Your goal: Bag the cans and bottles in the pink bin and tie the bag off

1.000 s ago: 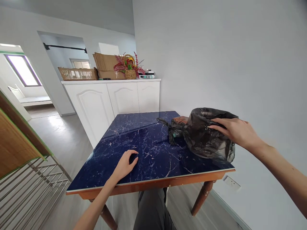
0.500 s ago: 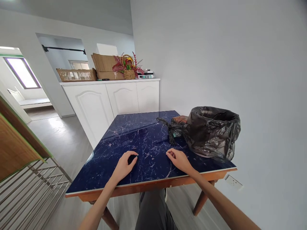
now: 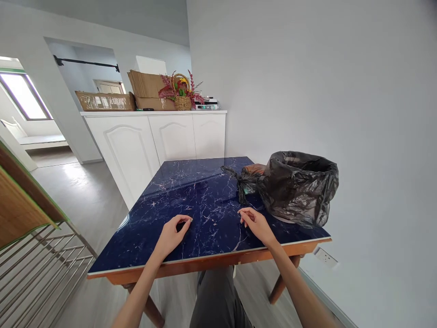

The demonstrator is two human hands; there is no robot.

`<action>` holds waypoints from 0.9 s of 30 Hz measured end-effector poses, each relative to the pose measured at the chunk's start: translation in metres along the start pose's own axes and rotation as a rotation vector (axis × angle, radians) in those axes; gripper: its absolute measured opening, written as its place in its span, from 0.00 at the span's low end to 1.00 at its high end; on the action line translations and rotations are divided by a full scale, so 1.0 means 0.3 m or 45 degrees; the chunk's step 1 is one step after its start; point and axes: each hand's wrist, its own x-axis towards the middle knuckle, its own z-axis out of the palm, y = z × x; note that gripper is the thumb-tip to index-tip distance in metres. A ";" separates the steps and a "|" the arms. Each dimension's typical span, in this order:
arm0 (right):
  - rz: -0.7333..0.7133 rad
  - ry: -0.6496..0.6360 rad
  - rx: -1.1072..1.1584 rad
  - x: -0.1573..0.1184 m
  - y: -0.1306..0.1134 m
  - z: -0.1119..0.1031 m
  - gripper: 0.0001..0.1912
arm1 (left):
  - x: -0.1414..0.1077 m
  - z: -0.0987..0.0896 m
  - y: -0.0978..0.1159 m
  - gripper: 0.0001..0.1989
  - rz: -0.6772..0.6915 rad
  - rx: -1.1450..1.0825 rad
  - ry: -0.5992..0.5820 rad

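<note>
My left hand [image 3: 172, 234] rests at the near part of the blue marbled table [image 3: 143, 237], left of centre. Its thumb and index fingertips meet in a loose ring, and nothing shows between them. My right hand [image 3: 256, 224] is just over the table on the right, fingers loosely curved and slightly apart, holding nothing visible. It is nearest to a bin lined with a black plastic bag [image 3: 297, 191], without touching it. Beside the bin's left side lies a knotted black bag [image 3: 246, 182] with something reddish-brown behind it.
Behind the table stands a white cabinet [image 3: 129, 141] bearing cardboard boxes [image 3: 105, 101] and a flower basket [image 3: 183, 103]. A grey wall [image 3: 307, 91] rises at the right, with a socket [image 3: 326, 258]. A metal rack [image 3: 51, 269] is at the lower left.
The view has shifted slightly. My left thumb and index fingertips have come together. My right fingers have loosened and spread a little. The bin and knotted bag have stayed in place on the table.
</note>
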 end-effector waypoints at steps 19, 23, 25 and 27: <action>0.023 0.018 0.124 0.003 0.022 0.005 0.26 | 0.007 0.000 -0.002 0.19 -0.039 0.016 -0.004; 0.022 0.014 0.123 0.004 0.018 0.006 0.26 | 0.009 -0.001 -0.003 0.20 -0.041 0.020 -0.002; 0.021 0.014 0.120 0.004 0.017 0.005 0.26 | 0.009 -0.003 -0.003 0.20 -0.041 0.023 -0.002; 0.020 0.016 0.116 0.004 0.016 0.004 0.26 | 0.009 -0.005 -0.002 0.20 -0.043 0.026 -0.004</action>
